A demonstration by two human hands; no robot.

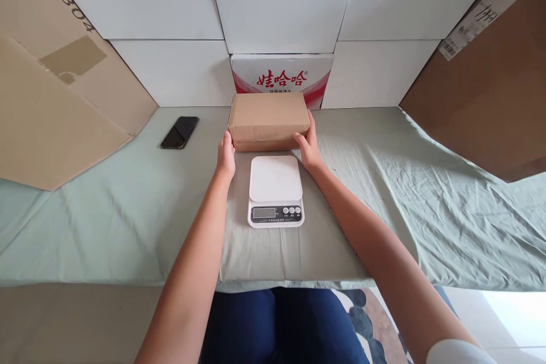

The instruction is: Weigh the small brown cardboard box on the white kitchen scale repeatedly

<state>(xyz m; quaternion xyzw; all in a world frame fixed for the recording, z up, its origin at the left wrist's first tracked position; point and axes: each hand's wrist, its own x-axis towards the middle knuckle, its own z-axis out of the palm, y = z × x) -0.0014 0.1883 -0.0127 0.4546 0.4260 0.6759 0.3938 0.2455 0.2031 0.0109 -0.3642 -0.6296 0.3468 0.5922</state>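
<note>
A brown cardboard box (269, 111) is held between my two hands, just behind the scale. My left hand (226, 154) presses on its left end, with the fingers mostly hidden behind it. On the right end my right hand (309, 145) grips it, thumb on the front face and fingers along the side. A white digital kitchen scale (276, 179) lies in front of the box, with its display and buttons facing me; nothing rests on its platform. Whether the box touches the cloth I cannot tell.
A black phone (180, 132) lies to the left on the green cloth (128, 199). Behind the box stands a white and red printed carton (281, 71) against white panels (281, 0). Large cardboard sheets flank the table at left (63, 96) and right (490, 91).
</note>
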